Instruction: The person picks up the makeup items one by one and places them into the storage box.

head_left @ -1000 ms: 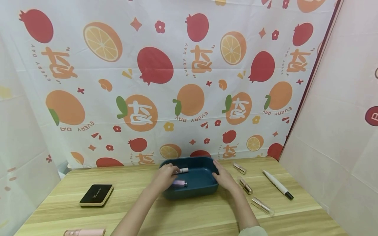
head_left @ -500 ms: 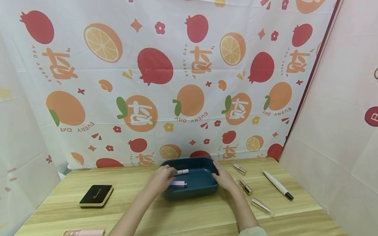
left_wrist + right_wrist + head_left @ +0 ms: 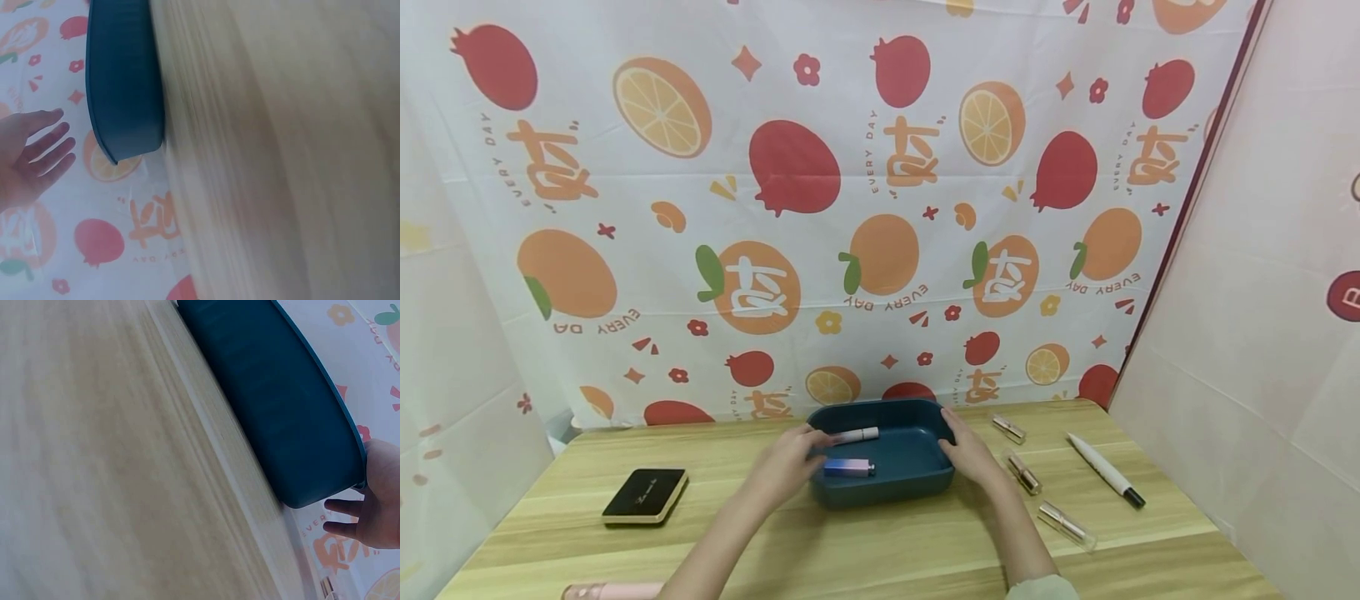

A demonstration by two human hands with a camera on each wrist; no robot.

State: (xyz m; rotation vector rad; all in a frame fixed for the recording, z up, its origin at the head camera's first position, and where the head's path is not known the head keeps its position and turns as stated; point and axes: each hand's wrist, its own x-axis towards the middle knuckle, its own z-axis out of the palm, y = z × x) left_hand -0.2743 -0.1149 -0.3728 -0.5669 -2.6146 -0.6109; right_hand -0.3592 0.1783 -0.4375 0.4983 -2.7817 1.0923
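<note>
A dark teal plastic box (image 3: 895,492) stands against the back curtain in the head view. Inside it lie a slim white tube (image 3: 857,435) and, nearer, a blue-to-pink lip gloss tube (image 3: 848,467). My left hand (image 3: 786,467) hovers over the box's left end, holding nothing; the left wrist view shows its fingers (image 3: 53,156) spread and apart from the box. My right hand (image 3: 972,454) grips the box's right end wall, with the rim between thumb and fingers. Two of its fingers (image 3: 342,528) show outside the end wall in the right wrist view.
Right of the box lie three lipsticks (image 3: 1066,525) and a white pen (image 3: 1105,469) with a black end. To the left sit a black compact (image 3: 646,497) with gold edging and a pink tube (image 3: 613,591). Fruit-print curtain (image 3: 820,275) hangs behind the table.
My left hand has drawn back leftward out of the box, uncovering more of the lip gloss and the white tube. The right hand and the box have stayed put.
</note>
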